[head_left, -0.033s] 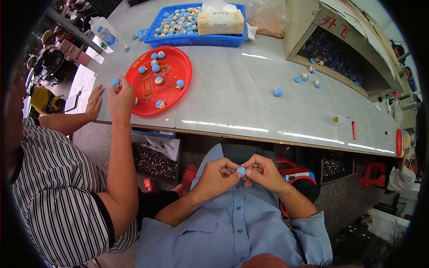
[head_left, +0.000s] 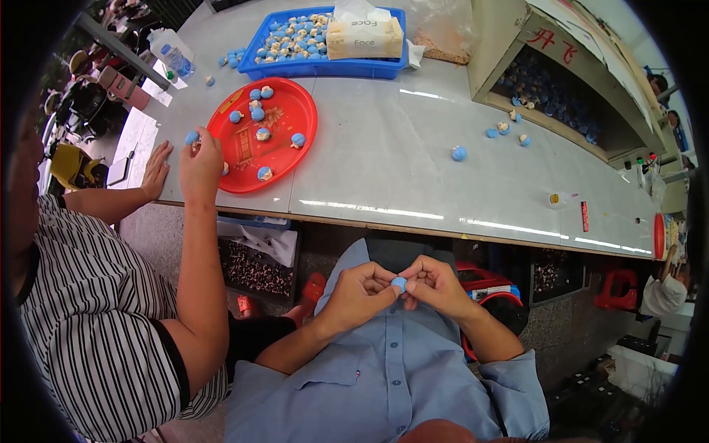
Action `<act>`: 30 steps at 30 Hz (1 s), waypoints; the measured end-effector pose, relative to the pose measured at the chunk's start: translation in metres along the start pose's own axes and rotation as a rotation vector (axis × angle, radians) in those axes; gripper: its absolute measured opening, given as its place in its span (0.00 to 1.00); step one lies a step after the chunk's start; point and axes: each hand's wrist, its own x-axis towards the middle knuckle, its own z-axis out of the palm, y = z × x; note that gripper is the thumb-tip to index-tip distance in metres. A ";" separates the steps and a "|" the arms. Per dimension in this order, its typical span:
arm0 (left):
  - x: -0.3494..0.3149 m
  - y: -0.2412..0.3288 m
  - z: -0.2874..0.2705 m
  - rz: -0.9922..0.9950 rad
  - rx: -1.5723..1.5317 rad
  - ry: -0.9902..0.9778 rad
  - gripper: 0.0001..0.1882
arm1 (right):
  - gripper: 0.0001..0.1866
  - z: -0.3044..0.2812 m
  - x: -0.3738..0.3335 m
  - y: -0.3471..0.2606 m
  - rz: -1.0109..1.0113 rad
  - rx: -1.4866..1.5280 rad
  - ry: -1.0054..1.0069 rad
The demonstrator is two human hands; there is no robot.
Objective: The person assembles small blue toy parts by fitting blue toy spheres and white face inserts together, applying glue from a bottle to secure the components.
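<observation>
A small round blue piece (head_left: 399,283) is pinched between my two hands, just in front of my shirt and below the table's front edge. My left hand (head_left: 360,293) grips its left side with thumb and fingertips. From the other side, the thumb and fingers of my right hand (head_left: 437,286) close on it. My fingers cover most of the piece. Similar blue-and-cream balls (head_left: 263,134) lie on a red round tray (head_left: 310,111) at the left of the table. One single blue ball (head_left: 459,153) rests on the grey tabletop ahead of my right hand.
At my left a co-worker's raised hand (head_left: 201,166) holds a blue ball (head_left: 192,138). A blue bin (head_left: 325,68) of balls with a tissue pack (head_left: 364,37) stands at the back. Right, an open-fronted box (head_left: 484,63) contains many blue pieces. A small bottle (head_left: 559,198) lies nearby.
</observation>
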 end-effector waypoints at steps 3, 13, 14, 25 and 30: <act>-0.001 0.000 0.000 0.008 0.078 -0.003 0.08 | 0.05 -0.001 0.000 0.002 -0.009 -0.024 0.002; 0.000 -0.005 0.003 0.022 0.065 0.000 0.08 | 0.04 0.003 -0.004 0.004 -0.042 -0.055 0.032; 0.001 -0.008 0.002 0.025 0.040 0.000 0.08 | 0.04 0.002 -0.004 0.005 -0.034 -0.084 0.027; 0.013 -0.003 -0.002 0.076 0.138 0.042 0.09 | 0.05 -0.002 0.009 -0.002 -0.159 -0.086 0.036; 0.022 0.015 -0.003 0.107 0.121 0.036 0.09 | 0.05 0.001 0.018 -0.010 -0.195 0.013 0.038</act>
